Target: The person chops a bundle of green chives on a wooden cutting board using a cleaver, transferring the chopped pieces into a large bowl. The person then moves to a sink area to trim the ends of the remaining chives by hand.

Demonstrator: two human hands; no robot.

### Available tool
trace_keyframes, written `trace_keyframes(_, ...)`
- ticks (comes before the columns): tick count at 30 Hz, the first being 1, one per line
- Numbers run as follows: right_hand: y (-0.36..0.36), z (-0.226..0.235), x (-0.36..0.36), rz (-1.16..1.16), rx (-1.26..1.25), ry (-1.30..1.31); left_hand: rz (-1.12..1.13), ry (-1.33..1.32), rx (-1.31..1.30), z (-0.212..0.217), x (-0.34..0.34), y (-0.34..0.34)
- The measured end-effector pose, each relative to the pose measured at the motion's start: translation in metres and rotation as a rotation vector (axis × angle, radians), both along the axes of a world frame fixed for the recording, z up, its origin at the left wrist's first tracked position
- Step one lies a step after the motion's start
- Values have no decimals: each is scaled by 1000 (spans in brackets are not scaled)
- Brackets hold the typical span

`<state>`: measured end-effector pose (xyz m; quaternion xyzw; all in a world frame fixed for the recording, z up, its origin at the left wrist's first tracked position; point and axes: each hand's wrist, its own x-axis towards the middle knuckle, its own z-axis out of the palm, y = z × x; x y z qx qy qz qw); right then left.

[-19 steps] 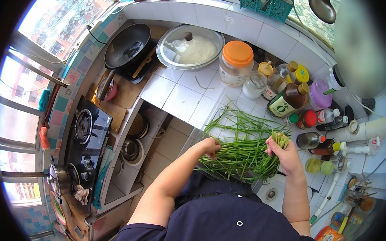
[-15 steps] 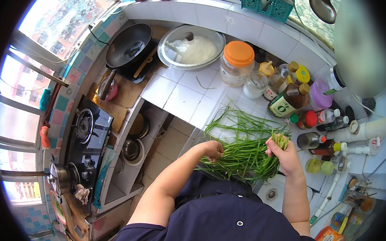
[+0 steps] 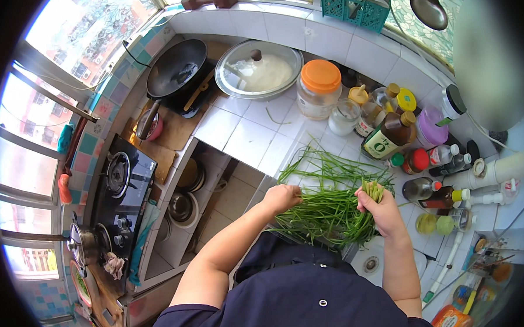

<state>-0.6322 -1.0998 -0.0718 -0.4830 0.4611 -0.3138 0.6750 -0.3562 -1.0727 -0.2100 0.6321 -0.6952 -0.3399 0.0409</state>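
Note:
A spread of long, thin green chives (image 3: pixel 328 204) lies over the white counter in front of me. In my right hand (image 3: pixel 380 208) the pale stalk ends of a bundle are wrapped, and they stick up past my thumb while the leaves trail left. My left hand (image 3: pixel 283 197) is closed at the left side of the leaves, fingertips pinched together. Whatever may be between those fingers is too small to make out. Close to my right wrist is a white sink (image 3: pixel 368 261) with a round drain.
Jars and bottles crowd the back right, among them an orange-lidded jar (image 3: pixel 317 88) and a brown bottle (image 3: pixel 387 136). Farther back are a glass-lidded pan (image 3: pixel 261 70) and a black wok (image 3: pixel 179 65). The stove (image 3: pixel 120 199) stands left, beyond open shelves (image 3: pixel 185 208).
My left hand has lifted slightly away from me at the leaves' left side, its back turned more upward. My right hand still grips the bundle, shifted a little left.

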Motion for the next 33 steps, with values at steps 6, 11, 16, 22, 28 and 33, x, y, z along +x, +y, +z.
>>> trace_keyframes(6, -2, 5, 10, -9, -9, 26, -77, 125, -425, 96, 2, -11)
trace_keyframes(11, -3, 21, 20, -47, -91, -42, -63, 347, -568, 182, 4, -15)
trace_keyframes(16, -5, 52, 41, -9, -293, -56, -142, 389, -517, 214, -6, -18)
trace_keyframes(22, -10, 52, 49, 7, -486, 121, -56, 568, -299, 214, -24, -21)
trace_keyframes(28, -12, 39, 47, -67, -328, 43, 155, 831, -3, 204, -21, -27)
trace_keyframes(33, -15, 35, 48, -46, -369, 33, 125, 842, 5, 205, -26, -30)
